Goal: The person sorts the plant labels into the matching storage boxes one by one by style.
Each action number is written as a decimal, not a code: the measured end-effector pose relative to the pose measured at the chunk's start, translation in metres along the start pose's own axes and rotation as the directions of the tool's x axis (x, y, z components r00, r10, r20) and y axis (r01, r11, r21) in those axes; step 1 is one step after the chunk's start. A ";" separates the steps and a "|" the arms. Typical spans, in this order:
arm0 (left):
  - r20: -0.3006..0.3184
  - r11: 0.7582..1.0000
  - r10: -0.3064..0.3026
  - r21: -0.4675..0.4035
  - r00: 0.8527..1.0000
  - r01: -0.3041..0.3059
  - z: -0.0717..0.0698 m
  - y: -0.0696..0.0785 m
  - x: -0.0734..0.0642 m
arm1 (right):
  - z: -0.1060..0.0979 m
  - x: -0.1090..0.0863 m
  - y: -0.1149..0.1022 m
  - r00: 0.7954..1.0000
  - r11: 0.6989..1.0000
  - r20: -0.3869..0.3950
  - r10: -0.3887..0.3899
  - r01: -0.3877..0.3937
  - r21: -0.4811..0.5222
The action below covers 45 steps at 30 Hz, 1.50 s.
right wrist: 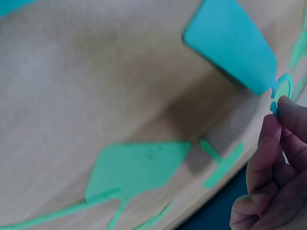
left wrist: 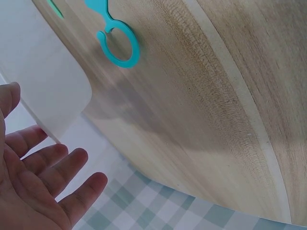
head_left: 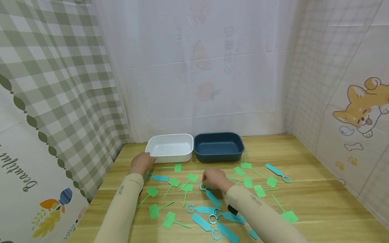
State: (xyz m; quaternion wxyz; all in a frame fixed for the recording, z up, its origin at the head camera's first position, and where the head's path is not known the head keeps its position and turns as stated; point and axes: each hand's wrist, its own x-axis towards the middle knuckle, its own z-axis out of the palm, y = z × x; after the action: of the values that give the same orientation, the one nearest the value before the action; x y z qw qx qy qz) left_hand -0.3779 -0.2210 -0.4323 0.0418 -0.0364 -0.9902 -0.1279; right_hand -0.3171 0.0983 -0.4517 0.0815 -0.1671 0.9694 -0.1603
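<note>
My right hand (head_left: 214, 179) pinches the open ring of a blue hanging plant label (head_left: 213, 198) between thumb and fingertips. In the right wrist view the label's flat blade (right wrist: 235, 45) slants away from the hand, above the wood. My left hand (head_left: 141, 163) is at the near left corner of a white basin (head_left: 170, 158), its fingertips right at the rim. The left wrist view shows those fingers (left wrist: 72, 165) spread and fairly straight. A blue label (head_left: 160, 178) lies just right of that hand. Green plant labels (head_left: 192, 178) with thin stakes lie between the hands.
A dark blue basin (head_left: 218, 157) stands beside the white one at the back. More blue labels (head_left: 232, 217) lie near my right forearm, some overlapping. Several green labels (head_left: 271, 182) and a blue label (head_left: 275, 170) are on the right. Curtains (head_left: 200, 84) enclose the wooden table (head_left: 322, 202).
</note>
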 end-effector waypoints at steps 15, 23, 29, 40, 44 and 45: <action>-0.020 0.995 -0.001 0.096 1.000 0.003 0.003 -0.001 0.002 | -0.048 0.002 0.025 0.998 0.880 0.024 -0.050 0.033 0.474; -0.040 0.992 -0.027 0.122 0.999 0.031 0.001 0.001 0.001 | -0.075 0.010 0.042 0.982 0.784 -0.115 0.151 -0.048 0.619; -0.051 0.993 -0.032 0.108 0.998 0.038 0.003 0.001 0.003 | -0.087 0.016 0.061 0.877 0.594 -0.171 0.448 -0.149 0.791; -0.107 0.988 0.069 0.144 0.992 -0.053 0.009 0.000 0.002 | -0.080 0.016 0.088 0.700 0.281 -0.086 0.709 -0.167 0.945; -0.105 0.983 0.093 0.166 0.990 -0.075 0.012 -0.002 0.004 | -0.076 0.016 0.090 0.694 0.229 -0.054 0.718 -0.162 0.960; -0.104 0.984 0.091 0.162 0.990 -0.074 0.013 -0.002 0.004 | -0.075 0.016 0.090 0.695 0.221 -0.051 0.718 -0.157 0.963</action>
State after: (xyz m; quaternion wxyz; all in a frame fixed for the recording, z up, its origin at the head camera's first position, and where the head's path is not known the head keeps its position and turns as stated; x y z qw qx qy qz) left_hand -0.3831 -0.2194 -0.4450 0.1049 -0.0668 -0.9910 -0.0492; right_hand -0.3750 0.1944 -0.4140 -0.0477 0.2493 0.6981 -0.6695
